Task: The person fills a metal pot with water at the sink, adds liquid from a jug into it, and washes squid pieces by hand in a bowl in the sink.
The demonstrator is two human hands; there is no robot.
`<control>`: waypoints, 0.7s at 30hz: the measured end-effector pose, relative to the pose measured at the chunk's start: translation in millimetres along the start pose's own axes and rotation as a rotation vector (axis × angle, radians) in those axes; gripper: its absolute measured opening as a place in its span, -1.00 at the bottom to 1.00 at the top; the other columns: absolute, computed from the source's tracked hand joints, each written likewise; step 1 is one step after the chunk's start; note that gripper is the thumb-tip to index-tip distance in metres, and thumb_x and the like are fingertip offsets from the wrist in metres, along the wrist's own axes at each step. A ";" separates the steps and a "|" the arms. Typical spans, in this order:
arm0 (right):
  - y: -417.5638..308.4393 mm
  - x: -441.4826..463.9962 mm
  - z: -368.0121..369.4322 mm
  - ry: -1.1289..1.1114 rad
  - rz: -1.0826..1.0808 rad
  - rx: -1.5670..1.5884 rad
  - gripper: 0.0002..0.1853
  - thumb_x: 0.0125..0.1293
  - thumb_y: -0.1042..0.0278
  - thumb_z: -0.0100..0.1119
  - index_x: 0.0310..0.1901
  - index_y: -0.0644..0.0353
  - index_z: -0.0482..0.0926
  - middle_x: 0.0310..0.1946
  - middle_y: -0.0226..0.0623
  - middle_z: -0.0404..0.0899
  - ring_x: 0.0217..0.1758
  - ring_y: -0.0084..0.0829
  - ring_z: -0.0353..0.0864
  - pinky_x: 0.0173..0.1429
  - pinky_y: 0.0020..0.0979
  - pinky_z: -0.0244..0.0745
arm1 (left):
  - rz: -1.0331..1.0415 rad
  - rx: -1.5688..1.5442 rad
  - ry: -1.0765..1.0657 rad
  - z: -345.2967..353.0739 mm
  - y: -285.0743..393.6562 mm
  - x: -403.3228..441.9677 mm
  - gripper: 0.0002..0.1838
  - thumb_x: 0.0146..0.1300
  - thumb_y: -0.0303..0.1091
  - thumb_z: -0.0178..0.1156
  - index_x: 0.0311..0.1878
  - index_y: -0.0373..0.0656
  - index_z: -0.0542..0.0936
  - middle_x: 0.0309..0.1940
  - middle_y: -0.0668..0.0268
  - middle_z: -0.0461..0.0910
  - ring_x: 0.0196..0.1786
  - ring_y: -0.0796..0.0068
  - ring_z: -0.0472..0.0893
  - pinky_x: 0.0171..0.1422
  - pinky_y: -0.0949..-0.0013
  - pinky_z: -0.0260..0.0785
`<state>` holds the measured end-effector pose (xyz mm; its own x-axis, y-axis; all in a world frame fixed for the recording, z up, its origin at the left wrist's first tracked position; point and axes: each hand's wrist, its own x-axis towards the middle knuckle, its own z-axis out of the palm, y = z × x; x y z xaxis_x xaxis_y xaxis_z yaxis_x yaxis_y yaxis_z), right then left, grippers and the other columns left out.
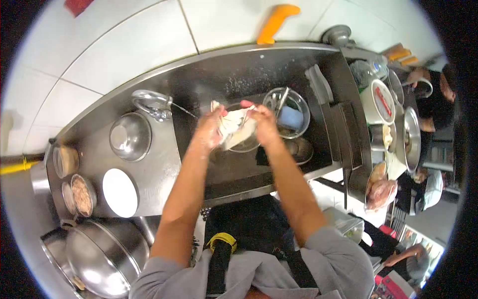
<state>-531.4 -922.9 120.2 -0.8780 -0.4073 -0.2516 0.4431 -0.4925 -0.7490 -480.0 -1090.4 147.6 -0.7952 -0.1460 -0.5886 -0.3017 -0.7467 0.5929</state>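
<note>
Over the sink (224,179), a crumpled cream-white cloth (231,127) is stretched between both my hands. My left hand (210,130) has its fingers closed on the cloth's left side. On the other side, my right hand (264,123) grips its upper right edge. Below them, a round bowl (246,147) is partly hidden by the cloth and hands. Close to my right hand stands a clear round container (300,107) with a blue item (291,118) inside. A dark rounded pot or bowl (300,149) sits by my right wrist.
Left of the basin are a faucet (152,103), a steel bowl (130,137), a white plate (120,192) and a bowl of brownish food (82,195). Large steel bowls (102,259) stand lower left. Raw meat (382,193) and a white tub (376,102) are at right, near other people.
</note>
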 end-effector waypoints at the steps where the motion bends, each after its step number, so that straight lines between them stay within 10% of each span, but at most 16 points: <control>1: 12.1 -10.1 38.7 0.250 -0.054 -0.028 -0.89 0.18 0.48 0.22 -0.47 0.27 0.56 -0.32 -0.27 0.67 -0.37 -0.46 0.60 -0.21 -0.44 0.52 | -0.034 -0.207 0.026 -17.9 -25.8 34.7 -0.73 0.42 -0.14 0.07 -0.28 -0.15 0.51 -0.41 0.26 0.56 -0.36 0.33 0.60 -0.18 0.19 0.56; 7: 70.7 39.8 -1.8 0.336 -0.698 -1.083 -0.76 0.15 0.40 0.19 -0.61 0.22 0.42 -0.70 -0.20 0.36 -0.55 -0.40 0.34 -0.40 -0.34 0.28 | 0.182 0.566 -0.109 -29.0 -83.9 70.8 -0.73 0.36 -0.09 0.06 -0.23 -0.11 0.55 -0.38 0.22 0.59 -0.35 0.31 0.57 -0.19 0.24 0.50; 9: 38.6 9.6 47.8 0.317 -0.500 -0.952 -0.74 0.18 0.35 0.16 -0.59 0.27 0.43 -0.66 -0.19 0.40 -0.52 -0.40 0.39 -0.35 -0.29 0.34 | -0.088 -0.223 -0.111 -5.0 -87.9 67.0 -0.70 0.33 -0.07 0.10 -0.14 -0.11 0.57 -0.32 0.19 0.61 -0.29 0.32 0.58 -0.20 0.26 0.49; 13: 27.1 -17.2 74.2 0.236 -0.377 -1.191 -0.70 0.28 0.22 0.11 -0.48 0.29 0.54 -0.53 -0.29 0.54 -0.45 -0.38 0.45 -0.25 -0.32 0.39 | -0.007 -0.287 -0.133 -24.5 -83.6 76.6 -0.66 0.28 -0.09 0.13 -0.15 -0.20 0.57 -0.27 0.12 0.61 -0.24 0.26 0.64 -0.11 0.26 0.51; 16: -11.7 23.1 68.9 0.249 -0.185 -0.696 -0.59 0.37 0.06 0.01 -0.43 0.25 0.62 -0.40 -0.30 0.60 -0.29 -0.36 0.49 -0.11 -0.31 0.38 | -0.077 -0.039 -0.034 50.0 -33.2 14.3 -0.63 0.33 -0.08 0.14 0.02 -0.17 0.54 -0.21 0.21 0.62 -0.21 0.32 0.61 -0.18 0.20 0.47; 21: 35.3 -12.2 28.1 -0.051 0.028 -0.106 -0.46 0.40 0.00 0.07 0.16 0.34 0.47 -0.01 -0.28 0.59 0.15 -0.35 0.48 0.27 -0.32 0.33 | 0.212 0.347 0.057 56.5 19.2 8.4 -0.73 0.27 -0.13 0.28 -0.33 -0.17 0.62 -0.44 0.30 0.56 -0.41 0.47 0.50 -0.37 0.27 0.39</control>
<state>-500.0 -956.9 114.1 -0.8538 -0.4598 -0.2440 0.4435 -0.3970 -0.8036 -522.2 -1069.2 185.1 -0.8314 -0.3161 -0.4570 -0.3014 -0.4345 0.8488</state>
